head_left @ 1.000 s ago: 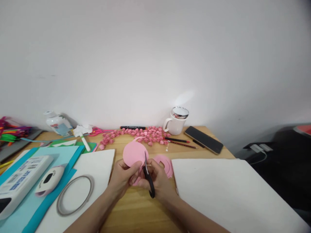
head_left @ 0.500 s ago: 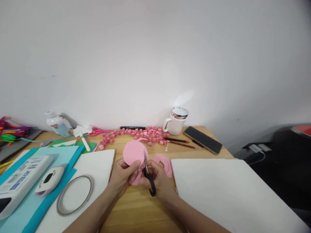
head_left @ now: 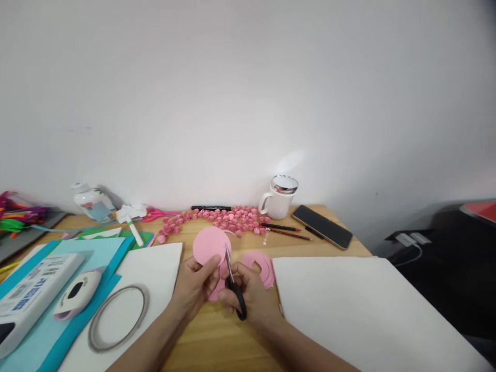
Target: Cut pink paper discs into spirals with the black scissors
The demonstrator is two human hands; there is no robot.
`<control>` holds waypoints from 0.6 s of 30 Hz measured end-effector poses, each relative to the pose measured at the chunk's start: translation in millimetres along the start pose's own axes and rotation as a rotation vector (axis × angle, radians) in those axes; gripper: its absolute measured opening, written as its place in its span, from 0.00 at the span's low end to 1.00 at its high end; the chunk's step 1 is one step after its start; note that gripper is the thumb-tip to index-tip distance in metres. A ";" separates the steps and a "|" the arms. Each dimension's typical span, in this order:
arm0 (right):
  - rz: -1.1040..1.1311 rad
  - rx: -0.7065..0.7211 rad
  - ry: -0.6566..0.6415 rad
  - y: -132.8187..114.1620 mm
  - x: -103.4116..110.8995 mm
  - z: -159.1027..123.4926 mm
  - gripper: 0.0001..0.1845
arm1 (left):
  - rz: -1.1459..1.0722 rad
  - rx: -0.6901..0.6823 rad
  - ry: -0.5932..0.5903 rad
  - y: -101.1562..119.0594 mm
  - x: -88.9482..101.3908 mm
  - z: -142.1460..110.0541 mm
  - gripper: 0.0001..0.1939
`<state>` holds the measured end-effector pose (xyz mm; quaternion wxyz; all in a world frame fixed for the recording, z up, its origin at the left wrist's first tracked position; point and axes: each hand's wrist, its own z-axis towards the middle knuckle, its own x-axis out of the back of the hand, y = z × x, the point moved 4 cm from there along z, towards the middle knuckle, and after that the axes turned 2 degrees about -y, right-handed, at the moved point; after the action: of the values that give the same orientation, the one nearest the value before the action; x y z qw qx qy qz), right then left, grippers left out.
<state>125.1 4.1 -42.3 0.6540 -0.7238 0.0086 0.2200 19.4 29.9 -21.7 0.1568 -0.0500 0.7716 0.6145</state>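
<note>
My left hand [head_left: 199,280] pinches a pink paper circle [head_left: 209,245] by its lower edge, thumb in front. In my right hand [head_left: 248,294] is a pair of scissors [head_left: 237,295] with black handles, its blades pointing up at the circle's right edge. A thin pink strip curls behind the circle's upper right. Under and beside my hands lie pink paper pieces [head_left: 267,268] with curved cuts. Beyond them many small rolled pink paper flowers [head_left: 232,219] are spread over the wooden table [head_left: 217,336].
A white mug [head_left: 279,199], pencils [head_left: 289,234] and a phone [head_left: 322,226] stand or lie at the back right. White boards [head_left: 349,305] flank my arms. Left are a tape roll [head_left: 93,330], a glue-tape dispenser [head_left: 77,294], a white box [head_left: 34,289], a bottle [head_left: 93,201] and pink scissors [head_left: 155,214].
Both hands, with the circle and scissors, have shifted slightly left and down in view. The scissors' blades now lie at a slightly different slant against the circle's right edge.
</note>
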 end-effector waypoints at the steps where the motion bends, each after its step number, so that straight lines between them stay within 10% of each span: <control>1: -0.005 0.004 0.000 -1.5 -0.7 0.0 0.20 | 0.024 -0.008 0.012 0.5 0.4 -0.1 0.22; 18: -0.026 0.173 0.048 -17.8 -2.5 -0.3 0.20 | 0.114 -0.034 -0.005 2.9 -3.7 -3.7 0.22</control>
<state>128.3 5.7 -24.7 0.7163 -0.6698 0.0340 0.1925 21.4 26.6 -17.2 0.1223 -0.0071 0.7624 0.6354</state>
